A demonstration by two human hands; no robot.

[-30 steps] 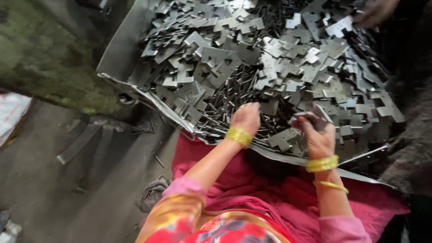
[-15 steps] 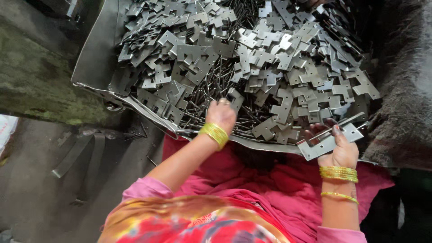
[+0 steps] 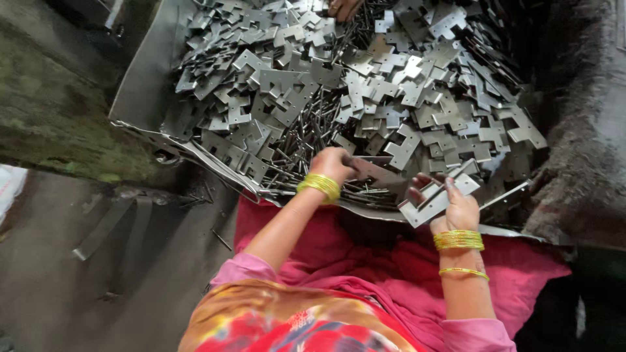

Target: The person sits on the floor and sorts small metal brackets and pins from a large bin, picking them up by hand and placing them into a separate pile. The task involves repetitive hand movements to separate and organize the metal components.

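Observation:
A big heap of flat grey metal hinge plates point(image 3: 352, 85) mixed with thin metal pins point(image 3: 306, 150) fills a bent sheet-metal tray point(image 3: 140, 91). My left hand point(image 3: 334, 164), with yellow bangles at the wrist, grips one flat plate point(image 3: 377, 173) at the tray's near edge. My right hand point(image 3: 451, 203), also bangled, holds a small stack of notched plates point(image 3: 435, 197) just right of it. The two hands are close together, the left's plate pointing toward the right's stack.
Pink cloth point(image 3: 391, 261) covers my lap below the tray. Another person's fingers point(image 3: 343, 8) show at the top edge over the heap. A mossy wall point(image 3: 52, 117) and grey floor with metal strips point(image 3: 111, 228) lie left. A dark rough surface point(image 3: 580, 130) stands right.
The left hand has picked a plate from the pin area and moved right toward the right hand. The right hand kept its stack and rose slightly.

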